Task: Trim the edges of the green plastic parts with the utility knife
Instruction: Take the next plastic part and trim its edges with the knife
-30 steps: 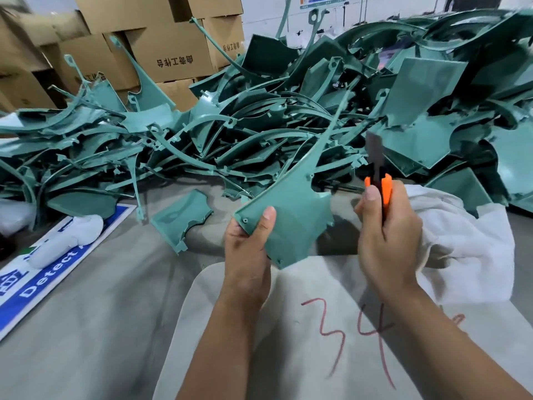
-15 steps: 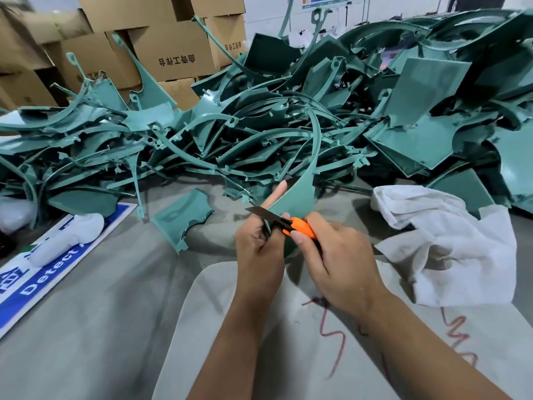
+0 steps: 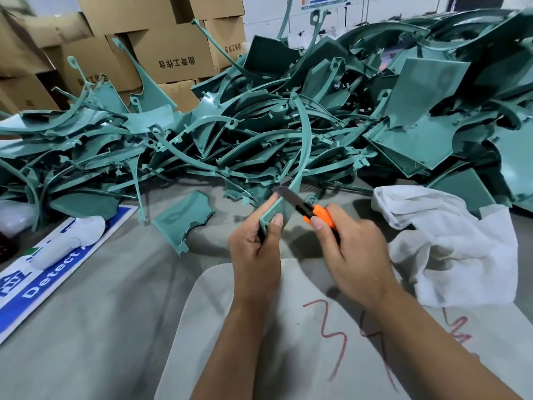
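Note:
My left hand pinches the lower corner of a green plastic part, held edge-on, whose long curved arm rises toward the pile. My right hand grips an orange utility knife. Its dark blade points up-left and lies against the part's upper edge just above my left fingers. Behind them a big heap of green plastic parts fills the table's far half.
A single green part lies loose to the left of my hands. A white cloth is bunched at the right. A blue and white sign with a white bundle lies at the left. Cardboard boxes stand behind.
The knife came from raised at the right down to the part. Since half a second ago the blade slid up and right along the edge; the part turned edge-on.

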Demonstrator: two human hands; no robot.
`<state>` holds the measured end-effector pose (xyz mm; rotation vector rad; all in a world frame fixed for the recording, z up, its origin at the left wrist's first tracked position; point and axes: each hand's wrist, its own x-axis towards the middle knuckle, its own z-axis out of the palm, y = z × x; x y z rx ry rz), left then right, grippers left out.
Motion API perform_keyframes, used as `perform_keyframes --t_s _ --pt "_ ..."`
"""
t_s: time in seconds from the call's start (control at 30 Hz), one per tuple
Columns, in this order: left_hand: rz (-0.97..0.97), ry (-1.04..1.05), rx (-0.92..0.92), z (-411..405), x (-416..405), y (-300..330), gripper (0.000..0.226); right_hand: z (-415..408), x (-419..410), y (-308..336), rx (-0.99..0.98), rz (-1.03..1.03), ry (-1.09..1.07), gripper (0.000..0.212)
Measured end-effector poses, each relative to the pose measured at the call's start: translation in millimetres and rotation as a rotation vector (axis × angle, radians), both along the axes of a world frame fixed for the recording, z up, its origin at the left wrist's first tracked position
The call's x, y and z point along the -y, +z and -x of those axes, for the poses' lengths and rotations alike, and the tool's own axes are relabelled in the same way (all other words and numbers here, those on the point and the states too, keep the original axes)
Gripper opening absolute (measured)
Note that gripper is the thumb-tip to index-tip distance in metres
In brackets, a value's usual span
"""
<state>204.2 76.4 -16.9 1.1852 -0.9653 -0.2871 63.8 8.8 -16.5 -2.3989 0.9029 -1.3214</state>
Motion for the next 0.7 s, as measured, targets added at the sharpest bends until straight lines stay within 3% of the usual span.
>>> perform_keyframes --t_s 0.13,0.37,0.53,0.7 --pt "0.028 -0.055 0.001 2 -1 2 0.040 10 12 2 0.062 -0.061 -0.256 0.038" --pt "0.011 -0.061 0.025 2 -1 2 0.032 2 -3 3 -0.003 0.148 -0.082 0.029" --pt "0.082 -0.118 -0.124 5 -5 5 0.028 2 4 2 0.030 0.112 -0.220 0.030" --pt "0.159 -0.005 -0.104 1 -7 6 0.025 13 15 4 0.048 0.067 -0.357 0.033"
